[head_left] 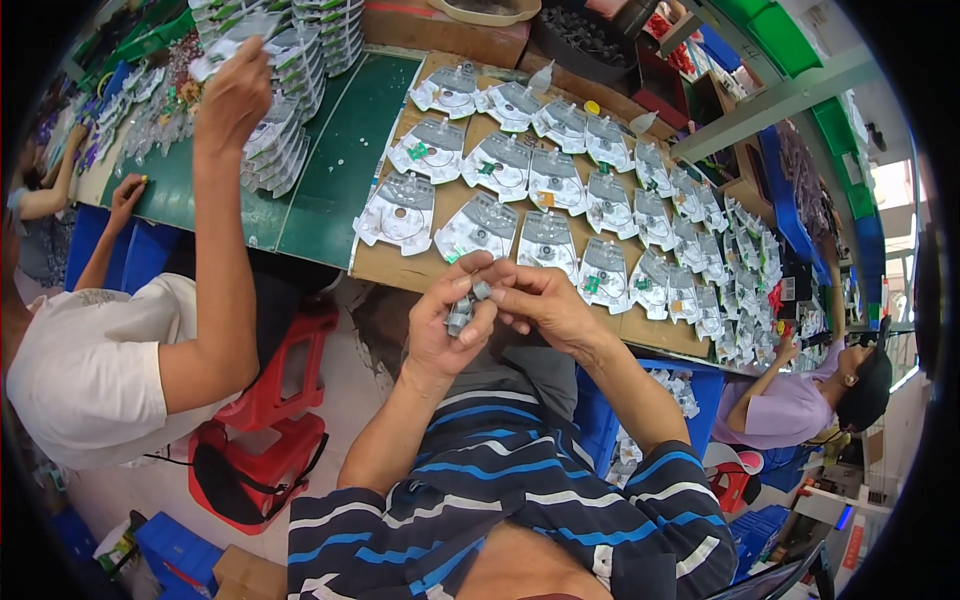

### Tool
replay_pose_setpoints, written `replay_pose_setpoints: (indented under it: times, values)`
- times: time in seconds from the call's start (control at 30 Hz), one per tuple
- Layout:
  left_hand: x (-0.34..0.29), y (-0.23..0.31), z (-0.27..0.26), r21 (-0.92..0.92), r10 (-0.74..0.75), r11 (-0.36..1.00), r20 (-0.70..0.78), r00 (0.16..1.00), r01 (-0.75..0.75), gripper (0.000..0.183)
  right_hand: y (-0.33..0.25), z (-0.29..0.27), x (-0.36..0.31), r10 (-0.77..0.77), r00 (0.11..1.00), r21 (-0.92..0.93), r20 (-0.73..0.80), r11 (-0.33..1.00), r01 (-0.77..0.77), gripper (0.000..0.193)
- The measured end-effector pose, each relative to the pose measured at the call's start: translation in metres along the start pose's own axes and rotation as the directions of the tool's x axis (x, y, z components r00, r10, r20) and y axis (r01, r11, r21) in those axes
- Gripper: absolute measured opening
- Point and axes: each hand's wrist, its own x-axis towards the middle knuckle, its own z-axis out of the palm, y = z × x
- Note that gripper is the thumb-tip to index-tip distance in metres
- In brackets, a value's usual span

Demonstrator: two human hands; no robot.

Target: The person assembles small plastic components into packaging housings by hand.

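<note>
Both hands meet just below the table's near edge [400, 272], the left hand [445, 325] clenched around what seem small grey cylinders [462, 310] standing roughly upright, the right hand [545, 300] pinching the top one.

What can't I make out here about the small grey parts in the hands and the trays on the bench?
- Head view: small grey parts mostly wrapped by left hand and right hand; count and shape unclear.
- Clear blister trays: contents too small to identify.
- Far trays: bent and shrunk toward the fisheye rim.
- Co-worker's raised hand covers the tray it grips.
</note>
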Motion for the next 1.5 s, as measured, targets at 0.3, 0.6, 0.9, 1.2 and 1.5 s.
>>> replay_pose_setpoints:
  times: [0.3,0.6,0.9,1.2,1.5]
  values:
    - [0.021,0.000,0.004,0.129,0.075,0.990,-0.196,0.978,-0.050,0.037,-0.032,0.012,-0.013,-0.760,0.641,-0.753,0.102,0.362,0.549,0.009]
    - [0.016,0.009,0.012,0.242,-0.037,0.962,-0.359,0.933,0.131,0.037,-0.075,-0.062,0.084,-0.833,0.505,-0.965,0.226,-0.120,0.234,0.005]
    - [0.007,0.017,0.019,0.286,-0.017,0.945,-0.444,0.896,0.160,0.024,-0.068,-0.054,0.114,-0.562,0.670,-0.851,0.486,-0.479,0.215,0.006]
    - [0.011,0.012,0.027,0.339,-0.022,0.924,-0.414,0.910,0.177,0.027,-0.101,-0.067,0.142,-0.381,0.924,-0.997,-0.045,0.080,-0.016,0.017]
    - [0.026,0.007,0.022,0.482,0.162,0.870,-0.469,0.868,0.098,0.034,-0.098,-0.011,0.042,-0.324,0.927,-0.793,0.190,0.505,0.339,0.026]
